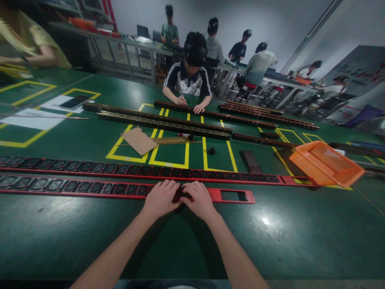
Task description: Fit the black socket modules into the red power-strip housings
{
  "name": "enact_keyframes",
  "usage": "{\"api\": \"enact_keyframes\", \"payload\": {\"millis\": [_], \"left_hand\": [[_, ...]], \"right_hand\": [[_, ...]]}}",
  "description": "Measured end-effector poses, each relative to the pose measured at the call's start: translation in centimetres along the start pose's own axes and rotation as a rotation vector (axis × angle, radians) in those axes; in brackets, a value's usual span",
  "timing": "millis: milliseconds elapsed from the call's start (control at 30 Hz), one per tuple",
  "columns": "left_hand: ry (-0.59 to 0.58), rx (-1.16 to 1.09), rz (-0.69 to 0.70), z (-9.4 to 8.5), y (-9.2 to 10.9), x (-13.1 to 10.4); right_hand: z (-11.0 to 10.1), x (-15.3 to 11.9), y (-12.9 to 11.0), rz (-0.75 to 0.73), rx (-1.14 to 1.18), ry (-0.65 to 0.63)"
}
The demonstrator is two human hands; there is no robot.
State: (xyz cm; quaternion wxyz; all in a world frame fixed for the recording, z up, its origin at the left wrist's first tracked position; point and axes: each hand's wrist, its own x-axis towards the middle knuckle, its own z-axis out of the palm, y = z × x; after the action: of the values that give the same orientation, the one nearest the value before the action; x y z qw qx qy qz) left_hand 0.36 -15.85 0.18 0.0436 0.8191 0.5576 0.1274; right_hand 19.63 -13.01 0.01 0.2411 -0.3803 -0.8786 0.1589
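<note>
My left hand [161,196] and my right hand [198,199] meet over the nearer red power strip [215,195]. Fingers of both hands curl inward around a small black socket [179,192], mostly covered by them, at the strip. To the left of my hands the strip carries a row of black sockets [98,188]. Its right end has a rectangular cut-out [234,196]. Just beyond lies a second, longer red power strip [290,180] with black sockets along most of its length.
An orange bin [327,164] stands at the right, over the farther strip's end. Cardboard [139,140], a small black part [212,151] and long dark rails [165,123] lie beyond. A co-worker [188,80] sits across the green table [288,241], writing or marking.
</note>
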Motion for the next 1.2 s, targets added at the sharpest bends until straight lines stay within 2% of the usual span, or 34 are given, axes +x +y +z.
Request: {"api": "enact_keyframes", "payload": {"millis": [933,1200], "left_hand": [[0.002,-0.003,0.001,0.12,-0.12,0.00],[0.007,-0.015,-0.008,0.00,0.04,0.03]], "right_hand": [[-0.29,0.03,-0.30,-0.034,-0.110,-0.078],[-0.28,0.16,-0.36,-0.012,-0.084,-0.053]]}}
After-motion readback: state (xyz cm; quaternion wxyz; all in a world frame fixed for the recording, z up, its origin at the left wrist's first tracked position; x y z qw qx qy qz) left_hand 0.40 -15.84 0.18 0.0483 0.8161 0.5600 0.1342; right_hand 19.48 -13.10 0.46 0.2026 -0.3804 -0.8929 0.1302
